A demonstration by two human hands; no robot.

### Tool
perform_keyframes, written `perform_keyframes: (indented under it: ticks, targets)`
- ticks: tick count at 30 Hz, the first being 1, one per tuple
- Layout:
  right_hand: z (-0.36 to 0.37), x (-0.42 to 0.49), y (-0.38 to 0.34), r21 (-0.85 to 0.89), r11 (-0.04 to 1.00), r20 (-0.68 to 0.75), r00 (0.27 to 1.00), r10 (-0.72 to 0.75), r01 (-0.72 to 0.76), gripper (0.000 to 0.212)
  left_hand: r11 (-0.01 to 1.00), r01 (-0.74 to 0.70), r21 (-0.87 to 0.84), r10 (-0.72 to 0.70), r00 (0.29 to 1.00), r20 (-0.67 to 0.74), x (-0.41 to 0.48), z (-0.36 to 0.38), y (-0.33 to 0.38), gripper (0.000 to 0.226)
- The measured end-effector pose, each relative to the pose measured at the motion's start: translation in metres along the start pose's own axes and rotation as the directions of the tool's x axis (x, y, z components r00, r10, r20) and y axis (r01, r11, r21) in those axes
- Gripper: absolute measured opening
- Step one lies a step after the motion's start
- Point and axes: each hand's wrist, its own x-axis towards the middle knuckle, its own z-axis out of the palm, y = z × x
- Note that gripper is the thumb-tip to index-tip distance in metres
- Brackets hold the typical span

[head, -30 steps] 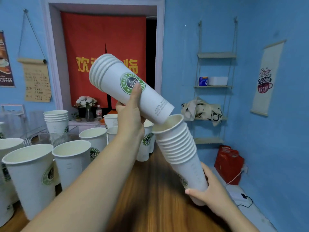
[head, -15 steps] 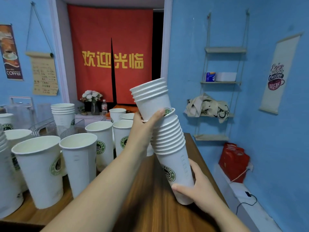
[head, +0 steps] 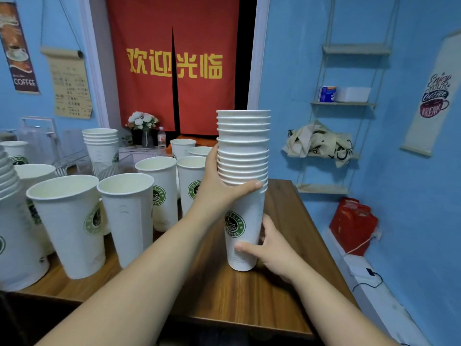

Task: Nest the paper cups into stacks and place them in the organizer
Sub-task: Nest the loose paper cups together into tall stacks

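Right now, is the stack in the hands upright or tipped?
Upright. The stack stands vertical, rims level, its base on the table. The left hand holds it mid-height, the right hand near the base.

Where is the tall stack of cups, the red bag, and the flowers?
tall stack of cups (head: pixel 243 156), head view, on the rims near its middle.
red bag (head: pixel 353 224), head view, on its front side.
flowers (head: pixel 142 119), head view, on the white blooms.
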Motion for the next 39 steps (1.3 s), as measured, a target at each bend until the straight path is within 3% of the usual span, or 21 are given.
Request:
perform_keyframes:
  ticks: [4, 8, 13, 17, 24, 29, 31, 33, 36, 39]
  targets:
    - [-0.001, 0.0, 0.001, 0.007, 1.0, -0.026, 1.0, 0.006, -0.006, 0.076, 0.997, -0.007, 0.082, 0.003, 0.999, 0.052, -0.007, 0.004, -0.018, 0.093]
    - [-0.001, -0.006, 0.003, -0.029, 0.999, -0.066, 0.998, -0.025, 0.023, 0.073, 0.986, 0.094, 0.138, -0.111, 0.987, 0.118, -0.025, 0.007, -0.045, 0.093]
    - [-0.009, 0.002, 0.007, -0.094, 0.995, -0.112, 0.993, -0.044, 0.034, 0.075, 0.985, 0.1, 0.144, -0.117, 0.986, 0.115, -0.026, 0.013, -0.053, 0.091]
    - [-0.018, 0.018, 0.016, -0.035, 0.999, -0.159, 0.986, -0.044, 0.039, 0.089, 0.986, 0.128, 0.106, -0.136, 0.988, 0.071, -0.011, 0.026, -0.056, 0.08]
    - [-0.023, 0.027, 0.036, 0.008, 0.999, -0.19, 0.981, -0.031, 0.033, 0.085, 0.99, 0.11, 0.088, -0.114, 0.993, 0.038, 0.001, 0.043, -0.075, 0.079]
    - [-0.018, 0.021, 0.037, 0.012, 1.0, -0.227, 0.973, 0.027, -0.026, 0.075, 0.975, 0.187, 0.117, -0.194, 0.98, 0.048, -0.01, 0.033, -0.072, 0.078]
    - [-0.018, 0.011, 0.034, -0.095, 0.994, -0.344, 0.939, 0.022, -0.059, 0.055, 0.959, 0.194, 0.207, -0.196, 0.981, -0.011, -0.024, 0.021, -0.063, 0.071]
    - [-0.014, -0.003, 0.028, -0.174, 0.983, -0.392, 0.92, -0.02, -0.053, 0.034, 0.948, 0.141, 0.287, -0.112, 0.987, -0.115, -0.046, 0.003, -0.055, 0.056]
    - [0.007, -0.02, 0.016, -0.168, 0.986, -0.274, 0.96, -0.054, 0.007, 0.026, 0.889, 0.024, 0.458, 0.134, 0.942, -0.309, -0.085, -0.033, -0.045, 0.03]
    - [0.038, -0.017, -0.001, -0.187, 0.982, -0.099, 0.994, -0.051, 0.032, 0.035, 0.827, 0.083, 0.556, 0.269, 0.81, -0.521, -0.112, -0.066, -0.046, 0.041]
